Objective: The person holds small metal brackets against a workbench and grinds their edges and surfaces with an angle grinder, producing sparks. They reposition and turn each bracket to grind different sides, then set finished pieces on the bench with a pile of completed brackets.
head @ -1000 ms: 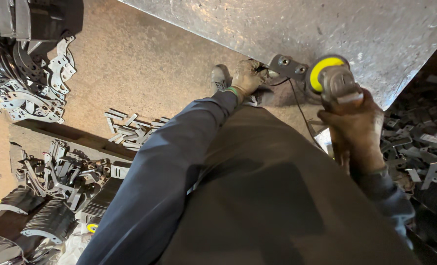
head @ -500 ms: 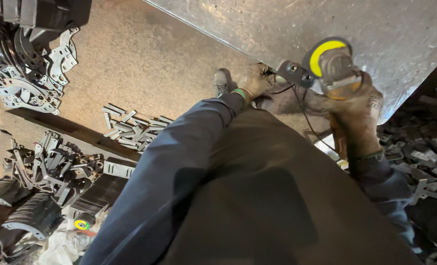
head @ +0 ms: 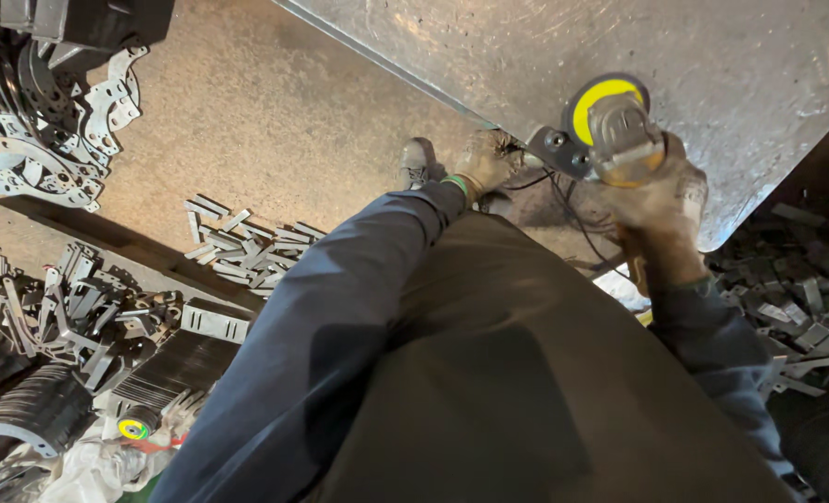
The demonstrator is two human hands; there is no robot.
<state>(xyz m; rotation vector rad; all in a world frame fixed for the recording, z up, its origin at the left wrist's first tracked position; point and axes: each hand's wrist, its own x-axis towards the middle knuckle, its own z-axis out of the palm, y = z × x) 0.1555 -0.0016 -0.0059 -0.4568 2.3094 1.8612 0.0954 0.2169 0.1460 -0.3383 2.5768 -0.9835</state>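
Right hand, gloved, is wrapped tight around the body of the angle grinder, and the tool's yellow-faced disc sits just above the knuckles, pressed at the lower edge of the big steel sheet. Left hand, gloved too with a green cuff showing at the wrist, is closed down on the sheet's edge just to the left of the grinder head, next to the dark guard. Whether those left fingers pinch the edge or only press on it, I cannot tell. A black cable loops down between the two hands. Just beside the left hand, on its outer side, a shoe stands on the floor.

Further out on the left-hand side, a scatter of small flat metal strips lies on the floor, and beyond them a heap of cut brackets. Far up on that side, curved perforated metal parts are piled together. Below the brackets, a spare yellow-and-green disc lies among dark stacks. Out past the right hand, more grey metal offcuts are heaped, well apart from the grinder.
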